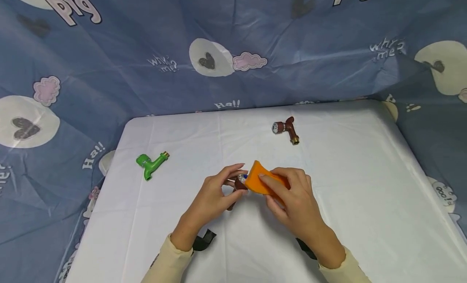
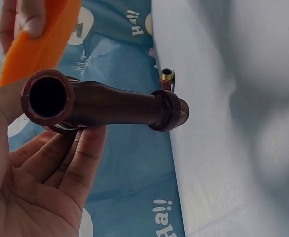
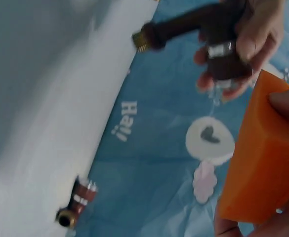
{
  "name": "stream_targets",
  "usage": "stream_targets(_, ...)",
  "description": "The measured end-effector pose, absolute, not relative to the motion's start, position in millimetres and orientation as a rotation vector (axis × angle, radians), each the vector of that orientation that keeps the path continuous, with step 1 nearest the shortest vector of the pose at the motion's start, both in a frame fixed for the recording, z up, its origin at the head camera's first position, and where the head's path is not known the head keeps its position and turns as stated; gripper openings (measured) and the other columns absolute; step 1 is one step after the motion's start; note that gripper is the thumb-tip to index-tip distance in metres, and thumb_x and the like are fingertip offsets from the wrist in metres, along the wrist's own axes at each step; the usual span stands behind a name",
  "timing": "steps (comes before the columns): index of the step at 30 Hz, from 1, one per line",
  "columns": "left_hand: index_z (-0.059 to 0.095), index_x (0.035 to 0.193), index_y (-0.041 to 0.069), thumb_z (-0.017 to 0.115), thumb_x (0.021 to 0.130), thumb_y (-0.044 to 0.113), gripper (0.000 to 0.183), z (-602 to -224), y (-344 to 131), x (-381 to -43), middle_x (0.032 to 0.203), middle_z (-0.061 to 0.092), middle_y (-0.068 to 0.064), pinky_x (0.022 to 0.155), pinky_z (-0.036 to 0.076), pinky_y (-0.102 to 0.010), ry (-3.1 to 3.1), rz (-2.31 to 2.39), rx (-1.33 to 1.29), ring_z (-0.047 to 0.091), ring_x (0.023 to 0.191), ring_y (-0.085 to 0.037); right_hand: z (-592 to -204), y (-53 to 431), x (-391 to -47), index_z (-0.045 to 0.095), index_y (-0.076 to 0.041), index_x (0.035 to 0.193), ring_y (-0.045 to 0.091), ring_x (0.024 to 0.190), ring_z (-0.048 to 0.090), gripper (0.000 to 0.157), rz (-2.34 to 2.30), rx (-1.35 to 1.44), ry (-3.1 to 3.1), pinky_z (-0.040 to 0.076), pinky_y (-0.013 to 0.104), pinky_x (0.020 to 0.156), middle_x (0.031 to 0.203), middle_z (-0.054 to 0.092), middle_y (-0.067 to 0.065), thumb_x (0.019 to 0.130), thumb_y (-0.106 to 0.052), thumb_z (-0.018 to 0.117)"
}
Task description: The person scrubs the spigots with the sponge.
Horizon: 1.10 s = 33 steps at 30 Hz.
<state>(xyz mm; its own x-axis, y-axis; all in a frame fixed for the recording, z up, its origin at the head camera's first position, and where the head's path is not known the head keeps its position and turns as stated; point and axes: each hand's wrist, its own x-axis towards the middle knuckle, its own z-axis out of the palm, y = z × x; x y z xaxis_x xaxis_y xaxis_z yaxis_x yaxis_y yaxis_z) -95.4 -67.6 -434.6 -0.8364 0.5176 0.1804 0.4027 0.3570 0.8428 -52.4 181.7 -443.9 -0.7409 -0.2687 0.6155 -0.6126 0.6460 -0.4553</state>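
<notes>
My left hand (image 1: 210, 195) grips a dark brown tap (image 2: 114, 103) between thumb and fingers, held up over the white table. Its round spout opening faces the left wrist camera, and its brass threaded end points away from the palm. The clear knob at its top shows in the head view, partly behind the fingers. In my right hand (image 1: 297, 198) is an orange sponge (image 3: 263, 153), pinched between thumb and fingers. One end of the sponge (image 1: 260, 178) overlaps the tap's knob in the head view, while the right wrist view shows it close beside the knob.
A green tap (image 1: 151, 165) lies at the left of the white-covered table (image 1: 189, 141). Toward the back, right of centre, lies another brown tap (image 1: 286, 129) with a brass end. A blue patterned cloth (image 1: 146, 84) hangs behind and beside the table.
</notes>
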Motion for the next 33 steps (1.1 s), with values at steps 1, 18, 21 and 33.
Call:
stream_targets(1, 0.052, 0.151, 0.016, 0.081, 0.091, 0.001, 0.069, -435, -68, -95, 0.134, 0.07, 0.0, 0.076, 0.062, -0.032, 2.479, 1.502, 0.843, 0.073, 0.097, -0.014, -444, 179, -52, 0.073, -0.014, 0.129, 0.038, 0.111, 0.053, 0.035, 0.907, 0.702, -2.356, 0.039, 0.05, 0.083, 0.125, 0.062, 0.016, 0.096, -0.022, 0.065)
stream_targets(18, 0.054, 0.149, 0.017, 0.075, 0.098, 0.006, 0.056, -434, -70, -95, 0.141, 0.066, -0.004, 0.09, 0.059, -0.033, 2.28, 1.672, 0.71, 0.07, 0.115, -0.015, -459, 191, -48, 0.071, -0.014, 0.127, 0.035, 0.11, 0.051, 0.042, 0.899, 0.635, -2.474, 0.038, 0.05, 0.085, 0.125, 0.06, 0.013, 0.085, -0.012, 0.073)
stream_targets(21, 0.052, 0.15, 0.014, 0.075, 0.096, 0.0, 0.06, -433, -70, -96, 0.141, 0.065, -0.002, 0.097, 0.056, -0.032, 2.281, 1.679, 0.753, 0.068, 0.117, -0.016, -457, 192, -50, 0.071, -0.012, 0.129, 0.034, 0.11, 0.051, 0.042, 1.039, 0.626, -2.408, 0.04, 0.046, 0.089, 0.126, 0.061, 0.013, 0.086, -0.011, 0.073)
stream_targets(33, 0.046, 0.154, 0.013, 0.076, 0.089, -0.011, 0.076, -438, -70, -96, 0.136, 0.068, -0.007, 0.098, 0.056, -0.035, 2.35, 1.682, 0.851, 0.071, 0.114, -0.021, -452, 176, -46, 0.069, -0.011, 0.137, 0.024, 0.115, 0.055, 0.049, 1.327, 0.674, -2.401, 0.049, 0.031, 0.094, 0.127, 0.062, 0.005, 0.089, -0.006, 0.081)
